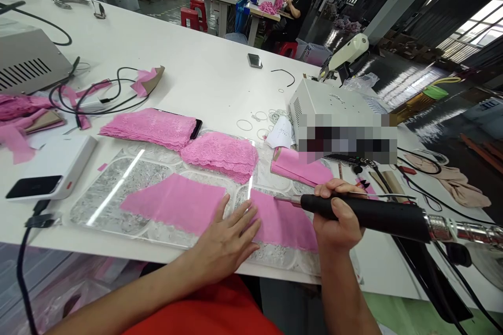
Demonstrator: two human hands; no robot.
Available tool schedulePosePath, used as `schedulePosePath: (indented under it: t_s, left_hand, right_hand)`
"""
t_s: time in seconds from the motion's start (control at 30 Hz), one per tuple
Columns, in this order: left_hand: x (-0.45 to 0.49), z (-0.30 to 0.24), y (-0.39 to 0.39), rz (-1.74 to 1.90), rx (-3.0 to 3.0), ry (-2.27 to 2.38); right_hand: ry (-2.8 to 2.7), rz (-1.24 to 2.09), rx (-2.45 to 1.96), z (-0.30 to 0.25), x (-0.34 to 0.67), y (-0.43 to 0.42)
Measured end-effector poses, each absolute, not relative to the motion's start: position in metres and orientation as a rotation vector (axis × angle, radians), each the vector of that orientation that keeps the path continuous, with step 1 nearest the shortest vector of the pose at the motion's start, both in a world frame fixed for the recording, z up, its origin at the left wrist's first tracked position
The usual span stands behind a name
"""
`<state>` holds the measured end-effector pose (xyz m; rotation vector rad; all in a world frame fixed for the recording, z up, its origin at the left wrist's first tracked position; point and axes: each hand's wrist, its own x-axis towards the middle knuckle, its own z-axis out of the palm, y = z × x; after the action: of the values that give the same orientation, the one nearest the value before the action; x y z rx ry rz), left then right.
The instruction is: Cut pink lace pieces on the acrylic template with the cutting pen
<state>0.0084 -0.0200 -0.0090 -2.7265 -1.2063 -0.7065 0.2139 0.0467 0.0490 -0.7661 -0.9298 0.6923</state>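
White table [204, 73], marbled board [106, 201]: right pink cloth [281, 225] lies between the hands, left hand [226, 243] nearer, splayed flat over its left edge, right hand [336, 233] clenched round black tool [387, 215], tip at far edge.

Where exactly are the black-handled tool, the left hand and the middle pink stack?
Black-handled tool [387, 216]: head view, on its handle.
Left hand [226, 239]: head view, on the back of the hand.
Middle pink stack [220, 155]: head view, on its top layer.
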Motion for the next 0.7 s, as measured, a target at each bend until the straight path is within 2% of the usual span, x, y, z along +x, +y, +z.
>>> schedulePosePath:
  t_s: [0.23, 0.5, 0.7]
  left_hand:
    - [0.01, -0.007, -0.021, -0.787, -2.708, -1.189]
    - [-0.003, 0.006, -0.034, -0.896, -2.843, -0.849]
    - [-0.007, 0.001, -0.036, -0.934, -2.842, -0.829]
  right_hand:
    - [-0.961, 0.692, -0.778, 0.049, 0.215, 0.048]
    - [-0.958, 0.801, -0.741, 0.055, 0.198, 0.039]
    - [-1.016, 0.86, -0.727, 0.054, 0.182, 0.038]
